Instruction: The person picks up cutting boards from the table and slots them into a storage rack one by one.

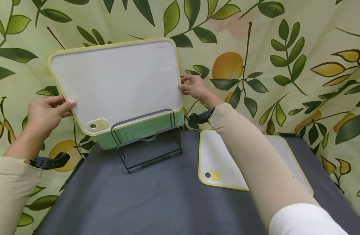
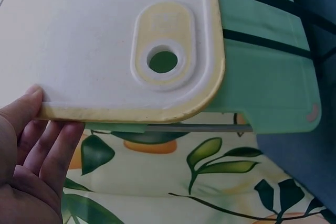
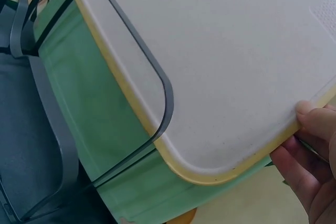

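A white cutting board with a yellow rim (image 1: 118,85) is held up, slightly tilted, between both hands. My left hand (image 1: 46,112) pinches its left edge, thumb on the white face and fingers behind. At the opposite edge my right hand (image 1: 196,87) pinches the rim the same way. The board's lower edge sits behind the front wire loop of a dark metal rack (image 1: 150,137), in front of a green board (image 1: 139,130) that stands in the rack. In the left wrist view the board's yellow oval with a round hole (image 2: 163,62) shows near one corner.
A second white board with a yellow rim (image 1: 221,160) lies flat on the grey-clothed table (image 1: 168,199), right of the rack and partly hidden by my right sleeve (image 1: 259,156). A leaf-and-fruit patterned curtain (image 1: 285,65) hangs behind the table.
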`<control>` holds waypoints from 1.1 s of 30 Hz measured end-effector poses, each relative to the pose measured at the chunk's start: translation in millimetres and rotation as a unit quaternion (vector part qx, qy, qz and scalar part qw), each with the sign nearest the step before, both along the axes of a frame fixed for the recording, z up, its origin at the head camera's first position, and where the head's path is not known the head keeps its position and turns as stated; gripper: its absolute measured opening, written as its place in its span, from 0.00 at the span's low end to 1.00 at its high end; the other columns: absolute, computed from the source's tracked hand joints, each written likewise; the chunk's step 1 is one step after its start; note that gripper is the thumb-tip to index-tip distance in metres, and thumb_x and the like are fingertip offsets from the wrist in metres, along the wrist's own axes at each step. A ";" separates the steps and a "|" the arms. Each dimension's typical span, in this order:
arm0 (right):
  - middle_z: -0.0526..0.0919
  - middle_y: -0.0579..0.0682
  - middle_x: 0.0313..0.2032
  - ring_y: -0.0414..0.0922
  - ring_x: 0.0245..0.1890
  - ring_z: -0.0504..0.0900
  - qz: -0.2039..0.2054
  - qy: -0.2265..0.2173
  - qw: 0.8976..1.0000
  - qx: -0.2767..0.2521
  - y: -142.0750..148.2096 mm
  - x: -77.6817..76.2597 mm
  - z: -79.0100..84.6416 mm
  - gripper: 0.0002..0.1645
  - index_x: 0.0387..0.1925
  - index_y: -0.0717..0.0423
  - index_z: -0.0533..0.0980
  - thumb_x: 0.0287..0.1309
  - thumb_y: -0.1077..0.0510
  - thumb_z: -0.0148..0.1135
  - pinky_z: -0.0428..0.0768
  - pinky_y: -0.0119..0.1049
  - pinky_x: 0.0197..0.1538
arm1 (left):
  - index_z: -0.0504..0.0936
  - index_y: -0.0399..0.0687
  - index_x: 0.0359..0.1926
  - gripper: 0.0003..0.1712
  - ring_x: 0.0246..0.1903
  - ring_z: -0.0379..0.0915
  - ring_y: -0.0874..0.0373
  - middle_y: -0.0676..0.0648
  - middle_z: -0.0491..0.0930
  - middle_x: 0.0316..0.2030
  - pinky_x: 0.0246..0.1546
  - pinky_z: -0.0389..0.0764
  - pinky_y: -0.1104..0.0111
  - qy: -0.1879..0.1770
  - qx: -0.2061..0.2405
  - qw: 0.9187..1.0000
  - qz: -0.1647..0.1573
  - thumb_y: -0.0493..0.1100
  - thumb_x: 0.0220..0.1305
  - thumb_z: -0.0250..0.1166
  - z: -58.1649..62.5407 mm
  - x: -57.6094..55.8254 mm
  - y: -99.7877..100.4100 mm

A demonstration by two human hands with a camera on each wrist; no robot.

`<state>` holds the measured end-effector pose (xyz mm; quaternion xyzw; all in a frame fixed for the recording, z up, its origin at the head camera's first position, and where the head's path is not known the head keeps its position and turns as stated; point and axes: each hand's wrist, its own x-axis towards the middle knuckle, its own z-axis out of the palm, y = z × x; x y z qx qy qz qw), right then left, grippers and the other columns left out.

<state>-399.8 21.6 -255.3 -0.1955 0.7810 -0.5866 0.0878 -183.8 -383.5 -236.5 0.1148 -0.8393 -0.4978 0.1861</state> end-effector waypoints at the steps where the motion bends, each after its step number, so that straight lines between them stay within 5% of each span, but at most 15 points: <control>1: 0.84 0.65 0.51 0.42 0.38 0.83 0.000 0.000 1.000 0.002 0.0 0.6 -1.0 0.18 0.57 0.64 0.72 0.70 0.63 0.60 0.82 0.46 0.60 | 0.85 0.69 0.52 0.15 0.27 0.82 0.78 0.77 0.80 0.28 0.31 0.82 0.83 -0.005 -0.009 1.000 0.005 0.49 0.64 0.69 -1.3 0.4 0.1; 4: 0.84 0.66 0.53 0.43 0.40 0.84 0.000 0.000 1.000 0.007 0.3 1.6 -4.9 0.17 0.57 0.64 0.73 0.70 0.63 0.60 0.83 0.45 0.59 | 0.75 0.46 0.67 0.32 0.27 0.81 0.81 0.80 0.77 0.28 0.31 0.80 0.84 -0.024 -0.037 0.999 0.017 0.52 0.66 0.67 -5.1 0.8 0.8; 7: 0.84 0.66 0.53 0.44 0.41 0.84 0.005 -0.002 1.000 0.007 1.4 1.5 -10.3 0.17 0.58 0.63 0.73 0.70 0.63 0.60 0.83 0.44 0.59 | 0.69 0.31 0.69 0.40 0.27 0.80 0.83 0.82 0.75 0.27 0.31 0.79 0.87 -0.038 -0.057 0.997 0.022 0.54 0.67 0.65 -8.4 0.5 1.2; 25: 0.83 0.69 0.55 0.48 0.45 0.85 0.014 -0.027 1.000 -0.003 2.0 0.1 -33.7 0.19 0.60 0.66 0.71 0.70 0.64 0.58 0.80 0.52 0.62 | 0.68 0.28 0.69 0.42 0.26 0.80 0.81 0.81 0.76 0.26 0.32 0.76 0.89 -0.060 -0.064 0.996 0.009 0.56 0.68 0.65 -29.2 2.5 1.1; 33: 0.87 0.62 0.43 0.43 0.38 0.84 0.019 -0.035 0.999 -0.003 0.6 -1.4 -47.7 0.16 0.57 0.66 0.71 0.70 0.64 0.58 0.80 0.52 0.62 | 0.69 0.30 0.69 0.41 0.27 0.80 0.82 0.80 0.75 0.27 0.33 0.76 0.89 -0.078 -0.074 0.994 0.009 0.57 0.69 0.63 -41.7 4.1 0.6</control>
